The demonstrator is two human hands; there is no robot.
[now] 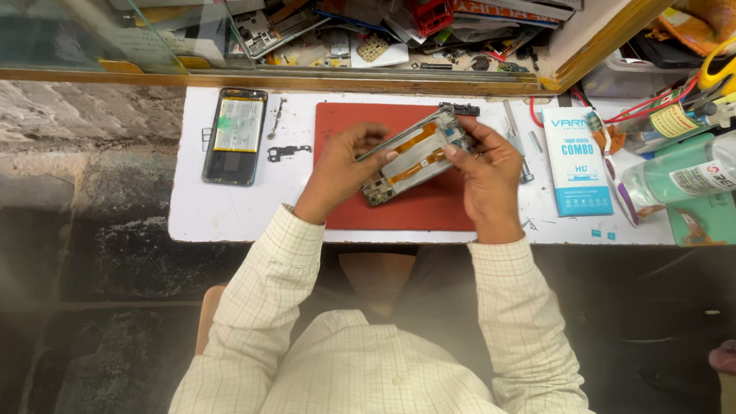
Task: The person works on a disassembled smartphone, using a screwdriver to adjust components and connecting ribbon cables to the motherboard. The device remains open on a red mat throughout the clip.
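An opened phone frame (414, 159), with orange flex cables showing on its inner face, is being held tilted above a red work mat (360, 211) by both hands. The left hand (341, 170) is being kept on the frame's near-left edge, its fingers (377, 146) being curled over the long side and clamped on it. The right hand (487, 172) is being kept on the far-right end, its fingers (460, 149) being pressed together onto the frame's inner face, with the thumb at the edge. The frame is thus being carried between the two sets of fingers, lifted clear of the mat rather than lying flat on it.

Well to the left of the left fingers, a second phone body (234, 136) with its battery exposed is being left face up on the white table (230, 222), and a small dark metal bracket (289, 152) is lying between it and the mat. Just beyond the right fingers, a metal tool (515, 138) is lying on the table, and farther right a blue and white packet (576, 161) is lying flat. Past it, a clear plastic bottle (682, 175) is lying on its side. Beyond both hands, a cluttered tray of parts (383, 34) is being kept behind a wooden ledge.
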